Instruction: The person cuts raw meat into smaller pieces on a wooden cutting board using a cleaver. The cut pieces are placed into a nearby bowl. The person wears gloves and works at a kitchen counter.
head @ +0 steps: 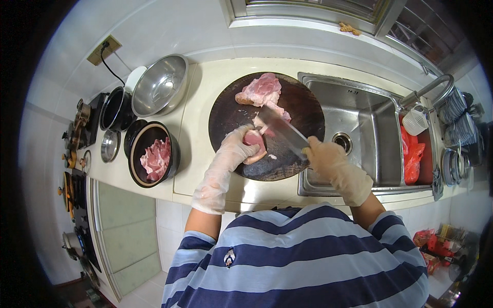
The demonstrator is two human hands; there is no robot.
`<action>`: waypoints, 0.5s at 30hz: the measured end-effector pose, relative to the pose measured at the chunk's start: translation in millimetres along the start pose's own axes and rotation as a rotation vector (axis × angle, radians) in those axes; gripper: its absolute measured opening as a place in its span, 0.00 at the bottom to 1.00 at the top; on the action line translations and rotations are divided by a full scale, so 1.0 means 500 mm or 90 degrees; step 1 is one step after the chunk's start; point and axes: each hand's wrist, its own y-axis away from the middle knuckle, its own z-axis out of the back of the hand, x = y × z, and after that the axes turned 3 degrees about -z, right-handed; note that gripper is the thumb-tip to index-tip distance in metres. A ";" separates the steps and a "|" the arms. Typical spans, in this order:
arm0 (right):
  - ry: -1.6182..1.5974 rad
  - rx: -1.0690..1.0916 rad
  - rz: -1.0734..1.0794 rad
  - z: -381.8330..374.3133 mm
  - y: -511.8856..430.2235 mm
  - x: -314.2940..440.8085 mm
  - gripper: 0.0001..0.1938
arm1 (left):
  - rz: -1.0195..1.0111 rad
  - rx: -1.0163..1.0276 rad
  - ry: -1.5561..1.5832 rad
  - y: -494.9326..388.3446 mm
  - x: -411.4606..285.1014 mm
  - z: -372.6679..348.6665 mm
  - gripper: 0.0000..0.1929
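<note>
On a round dark wooden chopping board (pixel 294 96), my left hand (pixel 237 148), in a clear plastic glove, grips a piece of raw meat (pixel 254 144) with rind along its lower edge. My right hand (pixel 327 156), gloved the same way, holds a cleaver (pixel 283 129) by its handle, mostly hidden in the fingers. The wide blade slants up and left, slightly blurred, just right of the held piece and over a strip of meat. Beyond the blade a larger chunk of raw meat (pixel 262 90) lies at the board's back. Small scraps dot the wood.
Left of the board stand a black pot (pixel 177 154) with cut meat inside, a large steel bowl (pixel 160 86), a black inner pot (pixel 113 109) and a small metal bowl (pixel 110 145). A steel sink (pixel 362 134) adjoins the board's right, with red plastic bags (pixel 412 158) and a white basket (pixel 415 120) beyond.
</note>
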 end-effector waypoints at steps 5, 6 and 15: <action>-0.016 -0.015 -0.062 0.027 0.003 -0.026 0.15 | 0.063 0.090 -0.036 0.014 -0.046 0.002 0.25; -0.026 -0.021 -0.061 0.030 0.006 -0.031 0.15 | 0.057 0.085 0.113 0.023 -0.047 0.003 0.25; -0.052 -0.054 0.004 0.021 0.039 -0.027 0.12 | -0.043 -0.050 0.064 0.046 0.006 0.016 0.27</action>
